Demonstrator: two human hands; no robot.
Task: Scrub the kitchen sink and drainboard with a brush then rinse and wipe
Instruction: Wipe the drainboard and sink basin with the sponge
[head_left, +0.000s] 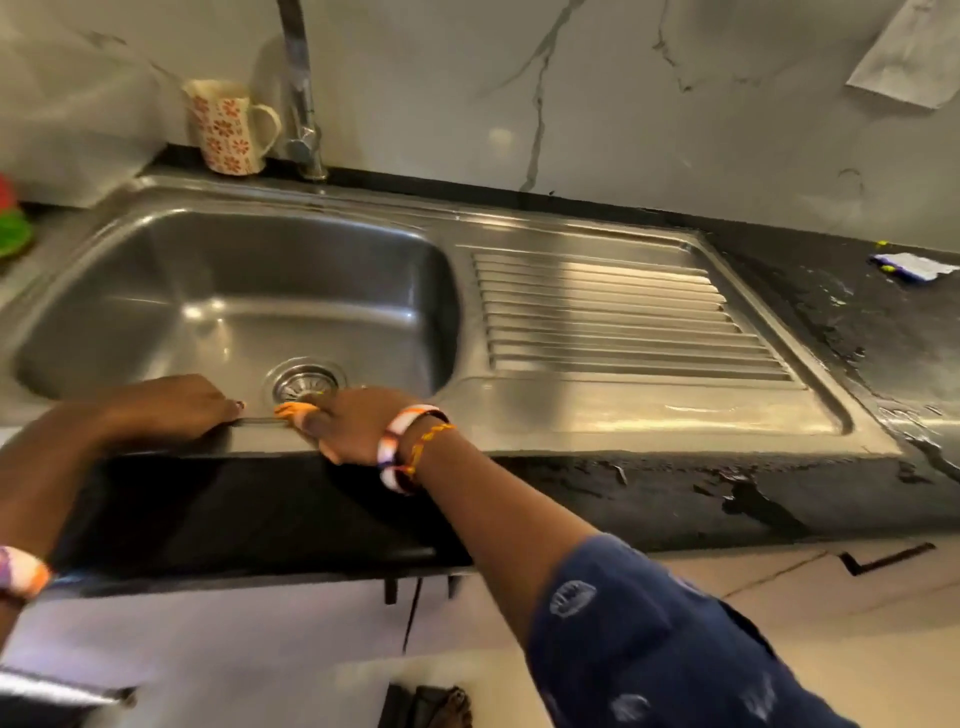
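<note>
Head view looks down on two hands at the near rim of the steel sink (156, 291). Her right hand (358, 421) rests on the front lip, fingers curled down over something orange (296, 409) that pokes out to the left of the knuckles; it is too blurred to say whether this is a cloth, a sponge or a brush, but the hand plainly grips it against the rim. Beaded bracelets (402, 447) ring that wrist, and a dark blue patterned sleeve (649, 639) covers the upper arm. The left hand (176, 410) lies flat on the same lip just to the left, fingers stretched out toward the orange thing, holding nothing; its fingertips stop just short of it.

Just behind both hands, at the bottom of the basin, sits the round drain strainer (306, 382). To the right of the basin runs the ribbed drainboard (623, 317), shiny with a wet sheen along its front edge. Round the sink the black countertop (857, 322) shows streaks of water on the right side. A tall faucet (301, 104) rises from the back rim, and a cream mug with red flowers (228, 127) stands just to its left against the marbled wall (675, 130). A small blue and white scrap (914, 266) lies on the counter at far right, and something red and green (13, 223) peeks in at the left edge.
</note>
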